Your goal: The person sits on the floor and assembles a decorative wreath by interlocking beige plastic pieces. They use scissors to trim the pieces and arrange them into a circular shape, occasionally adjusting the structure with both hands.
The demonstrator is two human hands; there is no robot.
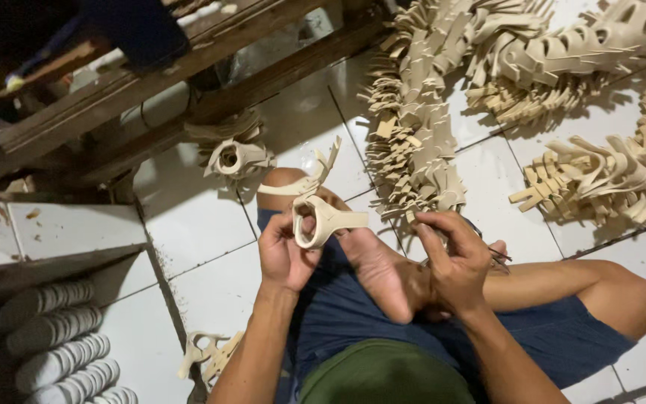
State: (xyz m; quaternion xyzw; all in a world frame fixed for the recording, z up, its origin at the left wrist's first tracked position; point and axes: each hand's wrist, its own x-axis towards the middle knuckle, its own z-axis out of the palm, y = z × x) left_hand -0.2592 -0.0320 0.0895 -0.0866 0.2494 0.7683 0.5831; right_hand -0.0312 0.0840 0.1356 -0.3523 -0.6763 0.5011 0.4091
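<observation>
My left hand (284, 251) grips a pale wooden cut-out piece (324, 219) with a ring-shaped end and a flat handle, held above my crossed legs. A second, curved piece (304, 185) rests on my knee just behind it. My right hand (454, 258) is closed by my foot (383, 273), its fingers pinched on something small that I cannot make out. I sit on the white tiled floor (211, 247) in blue shorts.
Long stacked rows of similar pale wooden pieces (416, 127) lie on the tiles ahead and to the right (607, 176). One loose piece (235, 158) sits by a dark wooden frame (151, 97). Rolls of round wooden discs (57, 337) lie at lower left. More cut-outs (207, 352) rest beside my left arm.
</observation>
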